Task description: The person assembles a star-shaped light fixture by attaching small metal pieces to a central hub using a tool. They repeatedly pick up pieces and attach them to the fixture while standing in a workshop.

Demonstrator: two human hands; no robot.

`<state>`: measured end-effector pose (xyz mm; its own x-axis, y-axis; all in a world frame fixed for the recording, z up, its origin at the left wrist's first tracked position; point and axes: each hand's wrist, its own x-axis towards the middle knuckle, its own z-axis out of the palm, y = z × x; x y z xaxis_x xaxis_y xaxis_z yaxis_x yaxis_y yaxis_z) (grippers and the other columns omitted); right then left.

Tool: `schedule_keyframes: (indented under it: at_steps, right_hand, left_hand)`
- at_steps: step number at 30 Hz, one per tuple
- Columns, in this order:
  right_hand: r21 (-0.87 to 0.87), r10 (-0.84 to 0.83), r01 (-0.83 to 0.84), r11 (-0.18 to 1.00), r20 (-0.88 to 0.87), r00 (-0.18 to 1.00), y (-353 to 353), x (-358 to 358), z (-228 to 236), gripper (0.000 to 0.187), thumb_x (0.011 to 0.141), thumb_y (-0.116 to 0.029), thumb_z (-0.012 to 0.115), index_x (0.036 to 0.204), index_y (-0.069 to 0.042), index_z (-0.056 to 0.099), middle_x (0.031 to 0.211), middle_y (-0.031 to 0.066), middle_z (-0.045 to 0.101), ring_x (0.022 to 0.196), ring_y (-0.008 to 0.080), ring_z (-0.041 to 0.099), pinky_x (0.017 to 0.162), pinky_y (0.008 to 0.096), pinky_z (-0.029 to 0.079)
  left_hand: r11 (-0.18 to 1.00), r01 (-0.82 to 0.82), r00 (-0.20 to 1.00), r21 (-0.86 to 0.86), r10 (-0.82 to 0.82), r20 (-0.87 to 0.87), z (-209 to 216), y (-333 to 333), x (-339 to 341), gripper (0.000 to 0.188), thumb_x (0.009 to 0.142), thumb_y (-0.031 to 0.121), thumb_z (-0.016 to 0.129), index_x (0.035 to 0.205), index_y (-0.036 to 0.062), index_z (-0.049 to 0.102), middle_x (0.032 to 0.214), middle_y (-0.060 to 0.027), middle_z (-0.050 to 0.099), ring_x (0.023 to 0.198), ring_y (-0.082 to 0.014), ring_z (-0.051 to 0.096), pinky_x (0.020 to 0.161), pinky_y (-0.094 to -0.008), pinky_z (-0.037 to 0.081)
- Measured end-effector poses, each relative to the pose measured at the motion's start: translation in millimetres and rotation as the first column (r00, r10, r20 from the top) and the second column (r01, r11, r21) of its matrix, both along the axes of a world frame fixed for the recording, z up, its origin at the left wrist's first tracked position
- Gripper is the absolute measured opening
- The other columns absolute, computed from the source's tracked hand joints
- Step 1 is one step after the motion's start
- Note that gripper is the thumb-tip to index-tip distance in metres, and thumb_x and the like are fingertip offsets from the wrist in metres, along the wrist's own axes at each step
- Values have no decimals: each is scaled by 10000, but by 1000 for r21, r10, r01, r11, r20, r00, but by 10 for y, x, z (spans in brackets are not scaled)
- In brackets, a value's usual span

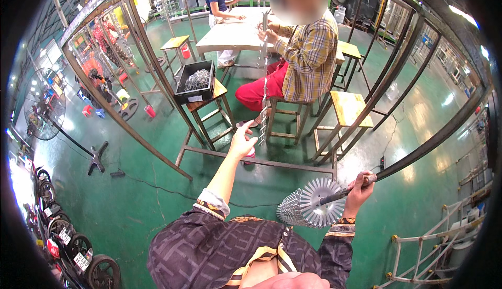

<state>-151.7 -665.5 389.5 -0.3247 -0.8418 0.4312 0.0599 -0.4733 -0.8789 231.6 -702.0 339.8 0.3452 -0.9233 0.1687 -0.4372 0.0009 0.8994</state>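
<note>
Left-hand grip [243, 141]: loosely spread, nearest the silver, twisted metal strand [263, 122] hanging upright just right; contact unclear. Right-hand grip [361, 191]: closed round dark rod [335, 195] bearing silver, toothed metal discs [312, 204].

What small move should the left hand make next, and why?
Probably bring the left hand closed around the lower part of the hanging metal strip: its fingers are spread right beside the strip, while the right hand is busy gripping the dark handle of the toothed metal wheel. Whether the fingertips already touch the strip is unclear.
</note>
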Motion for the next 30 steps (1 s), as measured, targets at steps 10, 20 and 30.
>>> schedule_keyframes:
  at_steps: [10, 20, 30]
  right_hand:
    - [-12, -28, 28, 1000, 26, 999, -64, 9, -19, 236, 907, -228, 608, 986, -52, 472, 741, -7, 487, 479, 53, 417, 442, 200, 362]
    - [-18, 12, -11, 1000, 46, 999, -59, -35, -7, 223, 909, -203, 604, 988, -46, 466, 765, -2, 497, 484, 50, 415, 440, 201, 367]
    - [-19, 27, -25, 999, 105, 994, -89, -57, -49, 256, 880, -203, 646, 972, -46, 466, 777, -5, 480, 492, 43, 409, 432, 181, 367]
  left_hand:
    - [984, 26, 977, -176, -62, -203, 505, 82, -66, 649, 720, -23, 691, 1318, 90, 464, 924, -4, 526, 666, -28, 474, 611, -178, 434]
    - [959, 112, 967, -260, -165, -194, 965, 178, -223, 692, 725, -32, 695, 1349, 105, 428, 943, 5, 482, 666, -15, 448, 612, -160, 412]
    - [884, 113, 989, -454, -144, -32, 1791, 167, -291, 700, 724, 9, 713, 1357, 86, 424, 943, 11, 457, 717, -40, 393, 686, -176, 390]
